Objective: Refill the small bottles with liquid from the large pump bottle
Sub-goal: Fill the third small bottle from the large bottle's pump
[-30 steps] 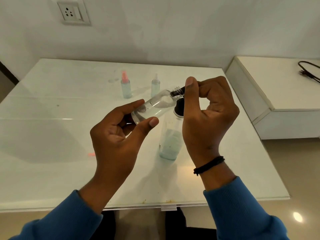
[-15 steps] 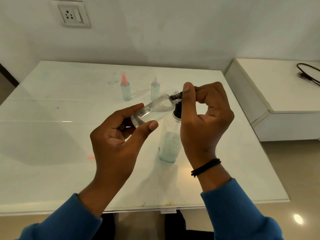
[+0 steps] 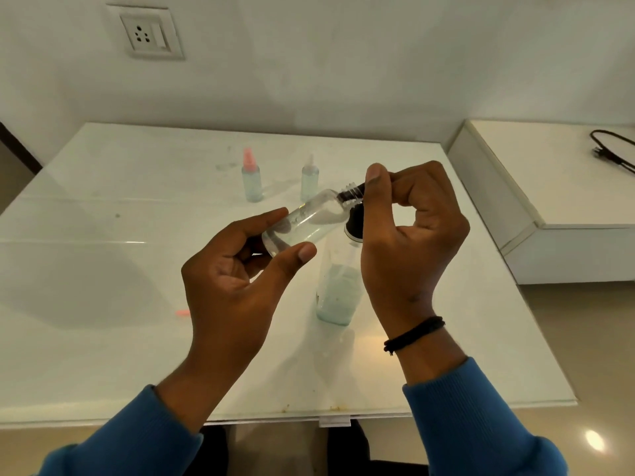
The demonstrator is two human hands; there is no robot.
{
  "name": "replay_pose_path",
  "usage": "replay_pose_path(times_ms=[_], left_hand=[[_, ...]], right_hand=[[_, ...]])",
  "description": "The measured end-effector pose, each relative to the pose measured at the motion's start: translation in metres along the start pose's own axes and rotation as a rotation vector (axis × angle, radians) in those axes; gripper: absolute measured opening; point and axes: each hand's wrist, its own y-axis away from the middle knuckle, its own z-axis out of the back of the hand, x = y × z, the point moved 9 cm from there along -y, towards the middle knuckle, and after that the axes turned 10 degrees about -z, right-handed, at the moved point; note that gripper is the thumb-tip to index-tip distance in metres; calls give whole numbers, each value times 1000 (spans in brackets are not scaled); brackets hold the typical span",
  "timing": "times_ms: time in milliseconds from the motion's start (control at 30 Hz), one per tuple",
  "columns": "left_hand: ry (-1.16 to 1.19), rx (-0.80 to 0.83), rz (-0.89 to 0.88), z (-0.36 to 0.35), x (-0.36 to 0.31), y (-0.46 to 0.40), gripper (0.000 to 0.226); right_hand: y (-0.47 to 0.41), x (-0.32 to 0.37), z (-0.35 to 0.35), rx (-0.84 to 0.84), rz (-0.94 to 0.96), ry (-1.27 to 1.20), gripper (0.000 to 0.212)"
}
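Hands barely shifted over last second, I see: left hand (image 3: 237,286) still grips small clear bottle (image 3: 305,219), tilted, above table centre. Right hand (image 3: 409,235) keeps pinching black pump nozzle (image 3: 352,192) at its threaded neck, tall clear pump bottle (image 3: 338,286) standing beneath. Filling under way, I judge.

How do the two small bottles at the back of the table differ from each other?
The left bottle has a pink top; the right bottle has a clear or whitish one. The left bottle stands slightly nearer the camera than the right. Both are upright, apart from each other, untouched, with clear pale bluish bodies.
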Motion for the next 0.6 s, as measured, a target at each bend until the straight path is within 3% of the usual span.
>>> replay_pose_path(times_ms=[600], left_hand=[[-8, 4, 1, -1, 0, 1, 40]], right_hand=[[4, -6, 2, -18, 11, -8, 29]])
